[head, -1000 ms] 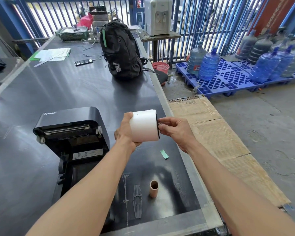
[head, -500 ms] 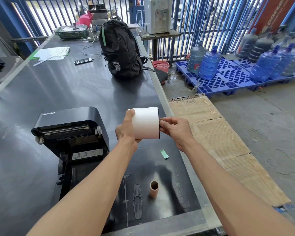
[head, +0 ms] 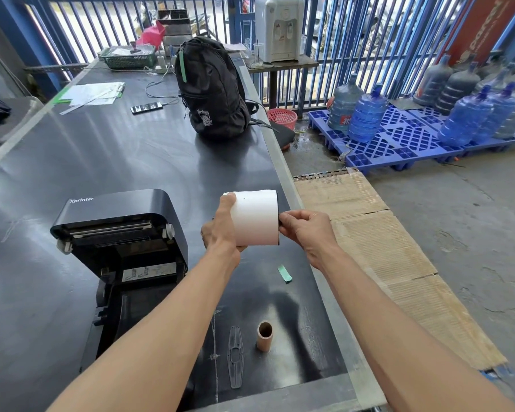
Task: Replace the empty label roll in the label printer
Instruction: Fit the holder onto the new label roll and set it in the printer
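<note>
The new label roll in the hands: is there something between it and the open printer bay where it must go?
Nothing visible blocks it. The label roll is held above the table, right of the printer, whose lid is open; only the left hand lies between.

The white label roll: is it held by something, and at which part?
Yes. The left hand holds the white label roll at its left end; the right hand pinches its right edge.
</note>
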A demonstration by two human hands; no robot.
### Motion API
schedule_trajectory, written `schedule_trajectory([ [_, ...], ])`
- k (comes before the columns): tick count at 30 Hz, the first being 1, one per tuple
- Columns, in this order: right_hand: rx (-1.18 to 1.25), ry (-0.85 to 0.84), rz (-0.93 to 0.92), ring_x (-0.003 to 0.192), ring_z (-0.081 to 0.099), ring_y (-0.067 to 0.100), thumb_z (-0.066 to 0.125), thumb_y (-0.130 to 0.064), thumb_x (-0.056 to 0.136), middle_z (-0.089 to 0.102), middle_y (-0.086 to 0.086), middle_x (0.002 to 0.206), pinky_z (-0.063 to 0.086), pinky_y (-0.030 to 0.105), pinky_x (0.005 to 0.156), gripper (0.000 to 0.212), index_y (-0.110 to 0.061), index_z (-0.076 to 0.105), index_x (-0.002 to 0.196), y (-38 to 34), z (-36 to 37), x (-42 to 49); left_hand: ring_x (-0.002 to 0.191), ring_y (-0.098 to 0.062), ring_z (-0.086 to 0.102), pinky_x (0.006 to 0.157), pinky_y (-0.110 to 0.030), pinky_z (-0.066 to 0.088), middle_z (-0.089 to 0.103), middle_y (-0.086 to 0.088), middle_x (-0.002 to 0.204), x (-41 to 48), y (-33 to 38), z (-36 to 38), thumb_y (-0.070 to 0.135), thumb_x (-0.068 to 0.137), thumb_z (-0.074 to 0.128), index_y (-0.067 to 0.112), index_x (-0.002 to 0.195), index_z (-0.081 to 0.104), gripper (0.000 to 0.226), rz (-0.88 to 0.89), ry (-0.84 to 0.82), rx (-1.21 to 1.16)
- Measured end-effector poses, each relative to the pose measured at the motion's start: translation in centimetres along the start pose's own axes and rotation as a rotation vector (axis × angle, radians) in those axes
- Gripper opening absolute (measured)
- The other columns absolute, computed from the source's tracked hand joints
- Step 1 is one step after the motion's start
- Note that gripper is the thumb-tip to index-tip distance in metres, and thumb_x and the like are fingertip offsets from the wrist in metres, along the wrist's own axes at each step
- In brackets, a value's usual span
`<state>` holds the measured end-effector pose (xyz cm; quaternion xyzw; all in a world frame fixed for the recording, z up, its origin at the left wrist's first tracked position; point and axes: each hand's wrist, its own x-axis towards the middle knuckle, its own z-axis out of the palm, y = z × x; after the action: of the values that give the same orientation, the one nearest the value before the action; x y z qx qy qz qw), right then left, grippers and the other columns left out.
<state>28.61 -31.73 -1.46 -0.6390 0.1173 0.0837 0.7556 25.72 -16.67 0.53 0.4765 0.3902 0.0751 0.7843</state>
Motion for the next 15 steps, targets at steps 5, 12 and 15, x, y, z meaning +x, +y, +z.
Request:
schedule_trajectory([
  [5,0.002,-0.014,-0.004,0.069,0.068,0.013,0.069,-0.002,0.089,0.070,0.009,0.078,0.059,0.019,0.066,0.012,-0.004,0.069,0.077,-0.3,-0.3,0.6,0.082,-0.030,0.067,0.065,-0.051,0.061,0.063,-0.008,0.099,0.1,-0.5,0.3,0.056,0.052,0.076,0.018,0.089,0.054,0.057,-0.030,0.005,-0.042],
  [12,-0.096,-0.197,0.188,0.095,0.069,0.029,0.059,-0.080,0.068,0.070,0.008,0.106,0.057,0.051,0.080,0.070,-0.023,0.067,0.107,-1.1,1.3,-0.7,0.084,-0.030,0.068,0.063,-0.045,0.061,0.066,-0.009,0.100,-0.1,-0.3,1.0,0.054,0.057,0.074,0.018,0.089,0.059,0.050,-0.006,-0.040,-0.063],
  [15,-0.021,-0.193,0.195,0.094,0.070,0.037,0.072,-0.080,0.053,0.065,0.017,0.118,0.060,0.049,0.063,0.098,-0.015,0.054,0.125,-1.5,2.5,-0.9,0.089,-0.034,0.070,0.067,-0.048,0.061,0.067,-0.013,0.107,-0.6,-0.2,1.2,0.052,0.058,0.074,0.018,0.095,0.059,0.052,-0.006,-0.086,-0.093],
])
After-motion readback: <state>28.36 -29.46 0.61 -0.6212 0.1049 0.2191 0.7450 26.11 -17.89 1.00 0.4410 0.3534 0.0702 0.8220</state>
